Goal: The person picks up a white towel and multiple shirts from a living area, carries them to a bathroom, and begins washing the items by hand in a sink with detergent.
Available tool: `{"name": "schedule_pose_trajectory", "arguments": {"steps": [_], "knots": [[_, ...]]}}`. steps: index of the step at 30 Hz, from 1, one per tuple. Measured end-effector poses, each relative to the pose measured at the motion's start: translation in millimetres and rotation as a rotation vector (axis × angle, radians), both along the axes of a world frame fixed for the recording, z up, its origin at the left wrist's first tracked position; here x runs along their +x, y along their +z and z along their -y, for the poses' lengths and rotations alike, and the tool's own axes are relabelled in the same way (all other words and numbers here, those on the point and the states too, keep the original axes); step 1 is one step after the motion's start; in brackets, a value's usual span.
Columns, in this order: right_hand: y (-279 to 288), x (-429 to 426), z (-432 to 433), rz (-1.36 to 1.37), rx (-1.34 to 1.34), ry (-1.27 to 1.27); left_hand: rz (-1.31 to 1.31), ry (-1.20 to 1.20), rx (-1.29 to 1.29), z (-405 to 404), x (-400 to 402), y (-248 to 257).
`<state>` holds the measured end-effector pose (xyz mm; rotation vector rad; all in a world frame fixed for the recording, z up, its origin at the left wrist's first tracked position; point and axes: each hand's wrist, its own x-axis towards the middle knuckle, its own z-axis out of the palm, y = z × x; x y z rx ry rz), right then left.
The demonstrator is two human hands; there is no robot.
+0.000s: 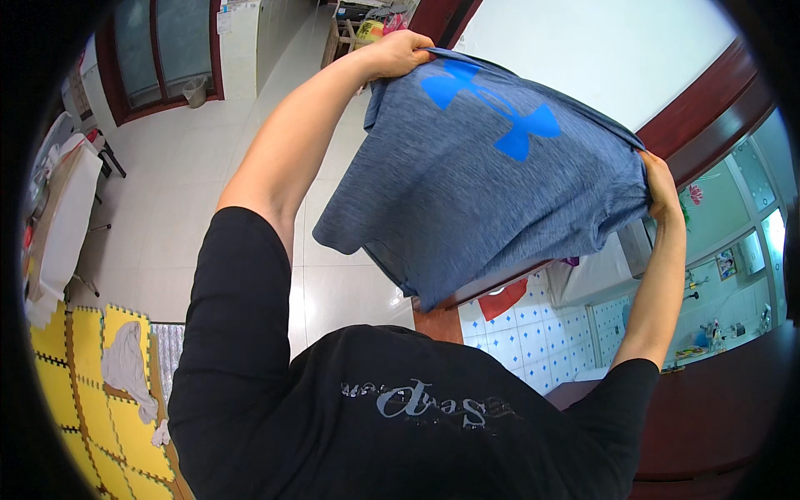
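A blue-grey heather T-shirt (450, 181) with a bright blue logo hangs spread out between my two raised hands. My left hand (403, 54) pinches its upper edge at the upper middle of the view. At the right, my right hand (659, 181) grips the other end of that edge, its fingertips partly hidden by the cloth. The lower part of the shirt droops towards my chest, and its hem hangs loose.
Yellow foam mats (94, 387) with a crumpled grey cloth (128, 362) lie lower left. A cloth-covered table (65, 219) stands left, a waste bin (195, 92) by the glass door. Right are a dark red door frame (712, 119) and a tiled room with a red mat (503, 300).
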<state>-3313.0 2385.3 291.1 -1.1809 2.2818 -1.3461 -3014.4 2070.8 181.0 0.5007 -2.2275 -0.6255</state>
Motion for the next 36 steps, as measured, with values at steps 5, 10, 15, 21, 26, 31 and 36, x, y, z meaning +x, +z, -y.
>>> {"name": "schedule_pose_trajectory", "arguments": {"steps": [5, 10, 15, 21, 26, 31, 36], "knots": [[8.8, 12.3, -11.1, -0.056, 0.068, 0.015, 0.026, 0.028, -0.067, 13.1, -9.2, -5.6], [13.0, 18.8, -34.2, -0.027, 0.116, 0.076, 0.028, 0.056, -0.167, 14.1, -21.1, -11.7], [10.2, 31.7, -81.3, -0.149, 0.242, 0.158, 0.045, -0.047, 0.069, -24.3, -34.1, -16.4], [23.4, 15.6, -162.3, -0.228, 0.256, 0.038, 0.508, -0.505, 0.22, -103.7, -48.1, 17.0], [21.2, -88.2, -241.5, 0.113, -0.833, 0.101, 0.146, -0.879, 0.551, -151.9, -96.9, 53.6], [-201.4, -132.2, -209.3, 0.744, -0.851, -0.082, -0.3, -0.833, 1.317, -141.8, -189.2, -63.8], [-292.7, -77.2, -236.5, 0.892, -0.747, -0.078, -0.079, -0.998, 1.683, -241.0, -218.3, -117.4]]}}
